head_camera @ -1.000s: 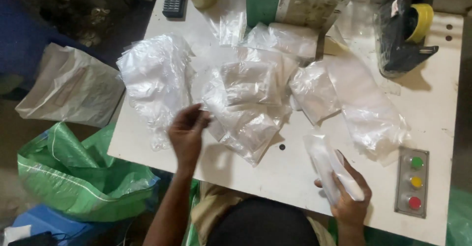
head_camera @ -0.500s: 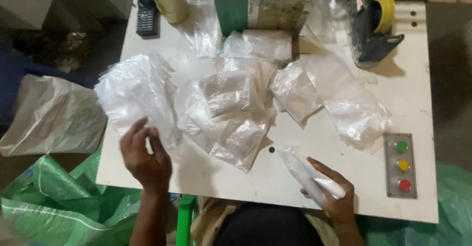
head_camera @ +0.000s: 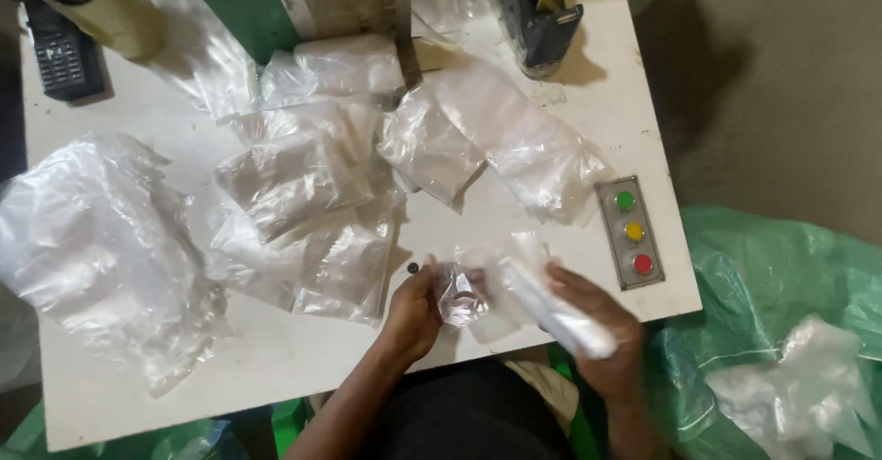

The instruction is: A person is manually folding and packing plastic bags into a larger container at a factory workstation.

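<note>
My left hand (head_camera: pixel 413 313) pinches the crumpled end of a small clear plastic bag (head_camera: pixel 462 298) near the front edge of the white table (head_camera: pixel 165 368). My right hand (head_camera: pixel 597 331) grips a white rolled packet (head_camera: pixel 559 307) that lies partly inside that bag; the hand is blurred by motion. Both hands meet over the table's front middle. Several clear bags with white contents (head_camera: pixel 303 203) lie heaped just behind my left hand.
A big crumpled clear bag (head_camera: pixel 92 249) lies at the left. A panel with green, yellow and red buttons (head_camera: pixel 632 232) sits at the right edge. A tape dispenser (head_camera: pixel 537 10), a tape roll (head_camera: pixel 110 10) and a black handset (head_camera: pixel 60 56) stand at the back. A green sack (head_camera: pixel 790 331) holding packets sits at the right.
My left hand has come from the left to the right and taken hold of the bag's end. My right hand has lifted the packet toward it. The view has shifted right.
</note>
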